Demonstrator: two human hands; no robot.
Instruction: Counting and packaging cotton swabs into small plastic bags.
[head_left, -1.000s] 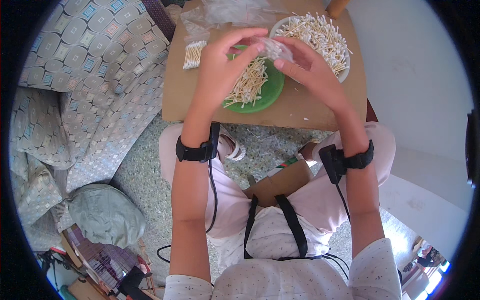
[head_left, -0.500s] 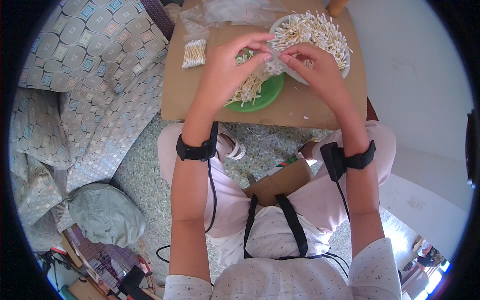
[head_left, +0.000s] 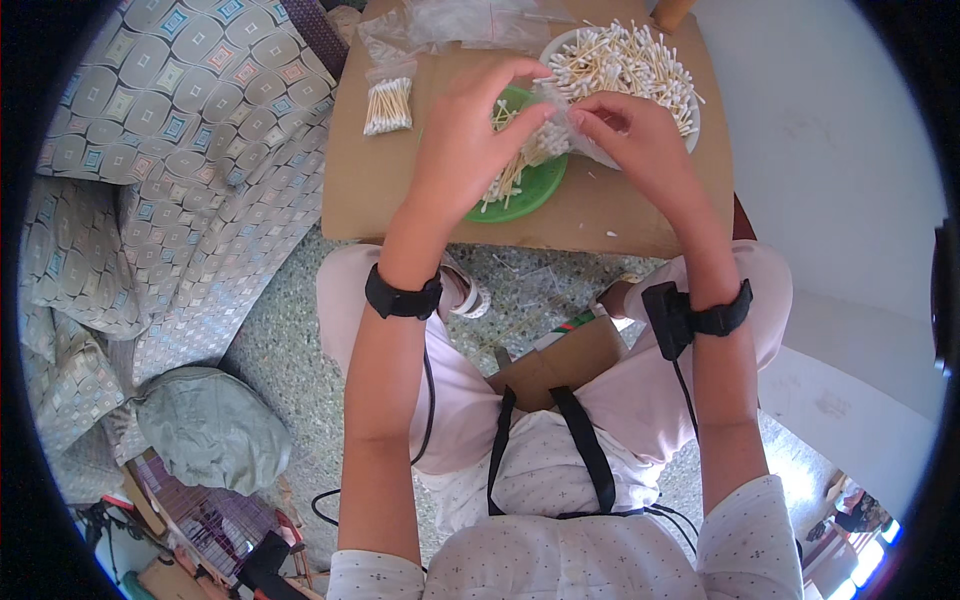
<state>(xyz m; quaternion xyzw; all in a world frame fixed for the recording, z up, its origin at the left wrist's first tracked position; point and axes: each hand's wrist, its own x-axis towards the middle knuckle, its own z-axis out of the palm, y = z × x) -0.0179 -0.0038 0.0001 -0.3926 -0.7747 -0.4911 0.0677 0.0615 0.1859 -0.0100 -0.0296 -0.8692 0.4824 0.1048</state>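
A small clear plastic bag with cotton swabs in it is held up over the green plate. My right hand pinches the upper right part of the bag between thumb and fingers. At the bag's left side, my left hand curves round its upper part, thumb and forefinger tips on either side; its other fingers are partly hidden. Loose cotton swabs lie on the plate, partly covered by the bag and my left hand. Behind my right hand stands a white bowl heaped with cotton swabs.
A filled bag of swabs lies at the left of the brown board. Clear plastic bags are piled at its far edge. Patterned cloth hangs on the left; a pale wall stands on the right.
My left hand has shifted slightly right, and its thumb and forefinger are spread a little wider. The bag hangs a bit lower, with more of its swabs showing.
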